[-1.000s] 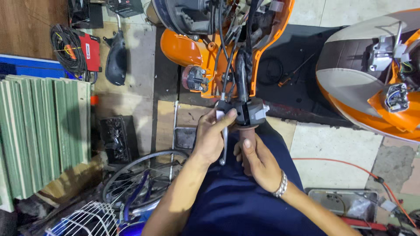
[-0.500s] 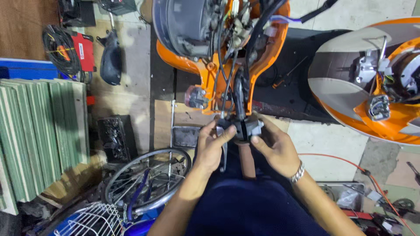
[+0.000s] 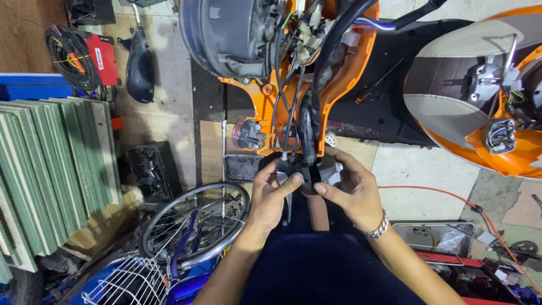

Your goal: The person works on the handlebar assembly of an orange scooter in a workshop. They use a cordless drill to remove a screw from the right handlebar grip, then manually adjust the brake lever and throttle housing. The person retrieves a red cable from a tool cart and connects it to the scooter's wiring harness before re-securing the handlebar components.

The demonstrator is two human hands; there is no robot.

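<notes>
Left hand (image 3: pixel 271 195), right hand (image 3: pixel 353 192) — 2 grip switch housing (image 3: pixel 307 169).

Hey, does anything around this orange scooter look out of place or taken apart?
Yes. The orange scooter has its front opened, with cables hanging loose. Both the left hand and right hand hold a black switch housing.

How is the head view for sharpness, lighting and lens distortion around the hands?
Head view: sharp at the centre, with the left hand and right hand crisp on the black handlebar switch housing; lighting even and soft, without hard shadows; mild glare on the bicycle wheel rim; wide-angle bending toward the edges.
</notes>
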